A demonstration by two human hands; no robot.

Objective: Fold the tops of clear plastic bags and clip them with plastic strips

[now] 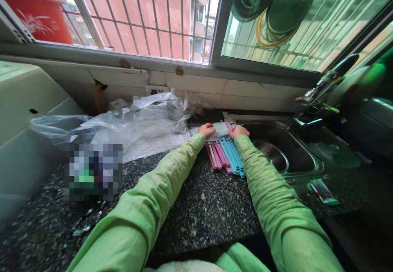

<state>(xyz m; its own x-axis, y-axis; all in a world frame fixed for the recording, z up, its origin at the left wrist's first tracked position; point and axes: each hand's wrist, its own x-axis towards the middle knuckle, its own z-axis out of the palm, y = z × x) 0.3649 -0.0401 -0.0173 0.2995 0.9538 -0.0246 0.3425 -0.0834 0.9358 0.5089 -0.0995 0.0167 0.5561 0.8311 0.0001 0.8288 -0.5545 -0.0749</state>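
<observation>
A: In the head view, where is the left hand?
B: The person's left hand (207, 130) is at the left side of a small clear bag (220, 130), thumb and fingers close together at its edge. Whether they pinch the film or only rest against it, one cannot tell.

A: And the right hand?
B: The right hand (240, 132) is narrowed, its fingertips on the near end of a pink strip (227, 125), which slants up and away along the right part of the bag.

A: So the bag is between the hands?
B: Yes, lying just beyond two groups of loose strips: pink strips (217, 155) on the left and blue strips (232, 157) beside them, all on the dark speckled counter (196, 214). The right sleeve (260, 173) passes close by the blue ones.

A: What is around them?
B: To the left, a large crumpled clear plastic sheet (144, 120) spreads toward the wall. To the right is a metal sink (302, 157) with a round bowl (273, 156) in it and a faucet (322, 85) behind. A small packet (324, 191) lies on the near side of the sink.
</observation>
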